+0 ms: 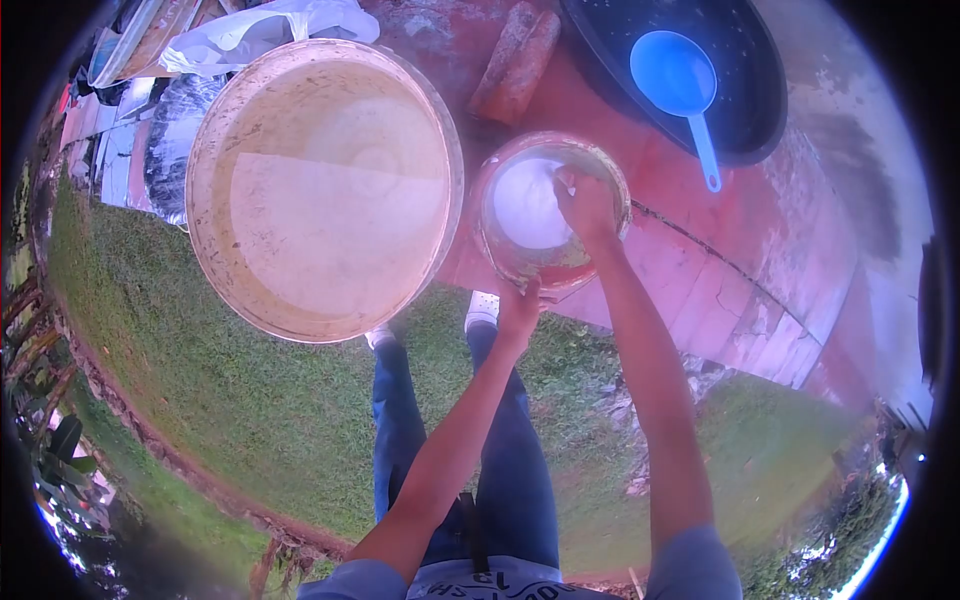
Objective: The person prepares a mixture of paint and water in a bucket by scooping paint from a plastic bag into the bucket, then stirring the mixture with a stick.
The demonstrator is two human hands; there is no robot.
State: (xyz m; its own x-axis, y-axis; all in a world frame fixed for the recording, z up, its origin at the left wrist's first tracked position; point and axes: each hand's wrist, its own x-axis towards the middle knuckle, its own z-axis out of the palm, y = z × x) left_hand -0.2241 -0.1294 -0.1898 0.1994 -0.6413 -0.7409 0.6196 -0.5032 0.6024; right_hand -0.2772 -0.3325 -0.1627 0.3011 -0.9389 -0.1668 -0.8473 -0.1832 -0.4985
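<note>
A small round bucket (495, 252) with a worn, stained rim stands on the red ledge, and white, foamy-looking contents (527, 205) show inside it. At its near edge, my left hand (520, 312) grips the rim. My right hand (588, 205) reaches over the right side into the bucket, its fingers curled together above the white contents. I cannot tell what, if anything, is in those fingers. Left of the bucket is a wide, pale tub (330, 230), holding cloudy liquid.
A black basin (745, 110) sits at the back right with a blue dipper (675, 75) over it, handle toward me. A broken reddish clay piece (515, 65) lies on the red ledge (700, 270). White plastic bags (270, 35) are at the back left. Grass (270, 410) lies below the ledge.
</note>
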